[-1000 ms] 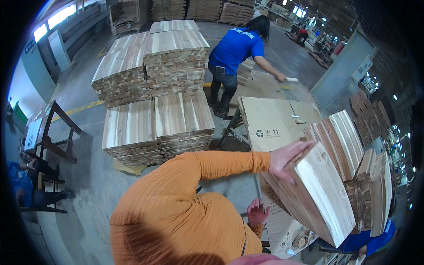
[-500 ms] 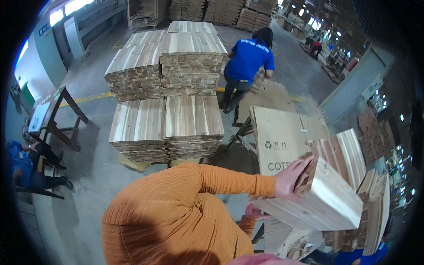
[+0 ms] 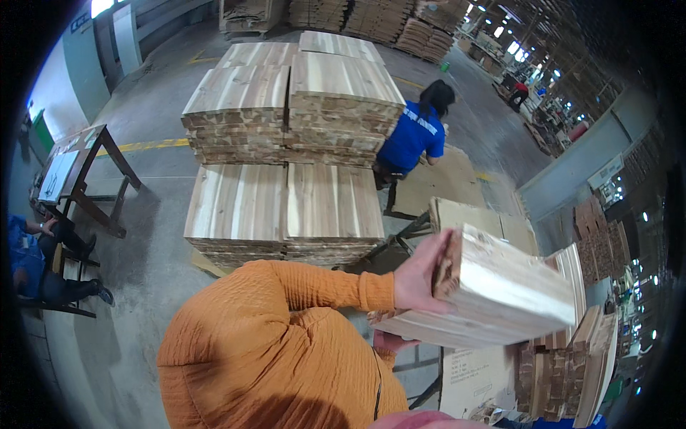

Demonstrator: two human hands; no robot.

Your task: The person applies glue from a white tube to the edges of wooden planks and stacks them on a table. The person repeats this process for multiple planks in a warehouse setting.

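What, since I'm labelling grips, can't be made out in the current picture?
All in the head view:
- Right hand: its fingers are partly hidden by the held wood, so its grip is unclear.
- Blue-shirted co-worker: part of the lower body is behind the panel stack.
- Seated person: head lost at the dark left rim.
- Distant figure in red: too small to tell what the hands do.

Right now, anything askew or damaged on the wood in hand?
Nothing clearly damaged. The wood block is tilted, but the left hand grips its end, with the right hand at its lower edge. Only oddity: a dark, rough patch on that end; can't tell whether it's damage or natural grain.
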